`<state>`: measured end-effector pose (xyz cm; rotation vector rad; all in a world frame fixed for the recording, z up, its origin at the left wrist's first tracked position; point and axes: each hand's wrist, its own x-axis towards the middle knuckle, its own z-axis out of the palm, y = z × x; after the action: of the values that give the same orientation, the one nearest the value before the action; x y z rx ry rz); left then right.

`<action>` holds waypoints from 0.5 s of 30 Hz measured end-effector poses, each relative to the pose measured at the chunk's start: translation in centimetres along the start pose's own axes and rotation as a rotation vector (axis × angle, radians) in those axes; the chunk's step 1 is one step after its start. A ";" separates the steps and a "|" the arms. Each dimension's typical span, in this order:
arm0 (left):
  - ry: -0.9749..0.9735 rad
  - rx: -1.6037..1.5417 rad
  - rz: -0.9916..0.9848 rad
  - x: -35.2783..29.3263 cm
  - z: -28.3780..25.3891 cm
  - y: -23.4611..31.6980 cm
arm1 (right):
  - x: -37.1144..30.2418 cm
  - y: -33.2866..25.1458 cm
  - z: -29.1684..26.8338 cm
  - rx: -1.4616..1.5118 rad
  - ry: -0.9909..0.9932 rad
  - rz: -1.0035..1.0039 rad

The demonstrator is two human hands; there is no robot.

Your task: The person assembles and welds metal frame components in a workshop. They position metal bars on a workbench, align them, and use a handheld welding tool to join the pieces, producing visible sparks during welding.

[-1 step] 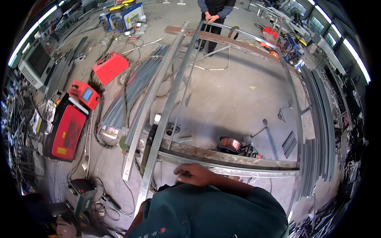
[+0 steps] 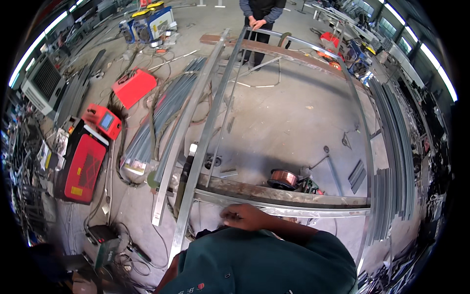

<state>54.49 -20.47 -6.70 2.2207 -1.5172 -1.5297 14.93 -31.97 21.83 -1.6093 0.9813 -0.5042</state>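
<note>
My right hand is held in front of my body, just on my side of the near crossbar of a large metal frame. Its fingers are curled; a small dark thing shows beneath them, too hidden to name. Only a bit of my left forearm shows beside my shirt, and the hand itself is out of sight. Close to that arm runs the frame's left rail, a long square steel tube. A welding torch with a pale tip leans along this rail. Another person's hands rest at the frame's far left corner.
A second loose tube lies left of the frame. Red machines, cables and bundled grey profiles cover the left floor. Inside the frame sits a copper wire spool. More profiles are stacked at right; a rusty beam spans the far end.
The view has shifted very slightly. My right hand has moved a little to the right, its fingers more bent. The frame and the other person look unchanged.
</note>
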 end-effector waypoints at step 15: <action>-0.180 0.088 -0.044 -0.5 -4.6 1.8 | -25.6 17.9 10.7 0.175 -0.140 1.136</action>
<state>56.59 -23.14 -3.06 2.2301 -1.6225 -1.7520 2.80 -5.48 6.46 -0.7125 1.4889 0.2990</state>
